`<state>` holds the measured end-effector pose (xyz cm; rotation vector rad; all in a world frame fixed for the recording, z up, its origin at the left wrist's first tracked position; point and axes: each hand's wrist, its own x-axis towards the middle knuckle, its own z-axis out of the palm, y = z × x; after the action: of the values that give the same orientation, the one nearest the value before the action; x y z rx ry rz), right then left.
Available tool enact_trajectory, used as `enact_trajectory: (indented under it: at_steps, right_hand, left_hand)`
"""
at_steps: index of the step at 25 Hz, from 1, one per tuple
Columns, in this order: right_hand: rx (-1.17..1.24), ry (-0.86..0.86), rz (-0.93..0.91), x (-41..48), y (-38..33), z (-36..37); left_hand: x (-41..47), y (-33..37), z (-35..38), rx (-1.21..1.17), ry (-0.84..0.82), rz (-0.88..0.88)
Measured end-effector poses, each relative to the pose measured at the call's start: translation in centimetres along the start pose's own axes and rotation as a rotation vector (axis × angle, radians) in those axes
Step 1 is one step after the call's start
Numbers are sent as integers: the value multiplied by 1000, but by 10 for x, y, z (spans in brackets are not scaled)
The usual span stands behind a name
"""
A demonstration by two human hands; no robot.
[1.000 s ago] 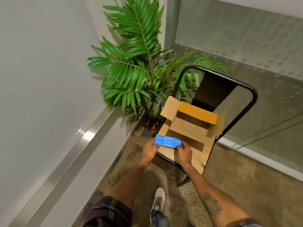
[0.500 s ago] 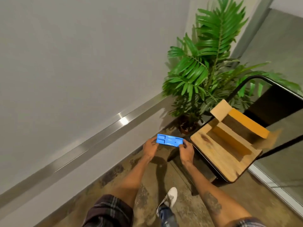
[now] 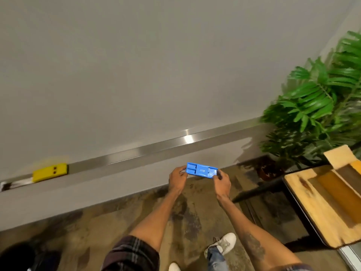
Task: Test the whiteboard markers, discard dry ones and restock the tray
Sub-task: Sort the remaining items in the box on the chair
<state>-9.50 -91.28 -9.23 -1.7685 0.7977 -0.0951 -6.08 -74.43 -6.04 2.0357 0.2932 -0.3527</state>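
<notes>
Left hand (image 3: 176, 179) and right hand (image 3: 221, 182) are pinching opposite ends of the blue tray (image 3: 201, 170) (long axis hand-to-hand), metal ledge (image 3: 136, 153) lying beyond both.

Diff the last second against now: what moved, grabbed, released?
The blue holder, over the chair beside the cardboard box a second ago, has been carried left toward the whiteboard ledge. Nothing taken or let go: left hand and right hand still pinch its ends. The box stays on the chair.
</notes>
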Motion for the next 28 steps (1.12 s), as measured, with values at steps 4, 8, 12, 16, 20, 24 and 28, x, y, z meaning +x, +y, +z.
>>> enact_trajectory:
  at_steps: [4, 8, 12, 16, 20, 24, 28]
  right_hand:
    - [12, -141, -56, -47, -26, 73]
    - [-15, -270, -124, -91, -44, 140]
    - [-57, -408, -182, -124, -59, 199]
    - [-110, -492, -249, -142, -72, 249]
    - [-128, -556, -311, -149, -82, 293]
    - [-142, -591, -350, -151, -95, 336]
    - [-135, -613, -353, -154, -115, 385]
  left_hand:
    - [-9, -43, -78, -26, 144, -53]
    - [-20, -86, -149, -67, 288, -83]
    - [-28, -120, -206, -108, 416, -123]
    - [-30, -141, -249, -159, 520, -143]
    - [-20, -155, -279, -225, 623, -143]
    - [-2, -164, -312, -257, 663, -163]
    - [27, -177, -355, -265, 638, -199]
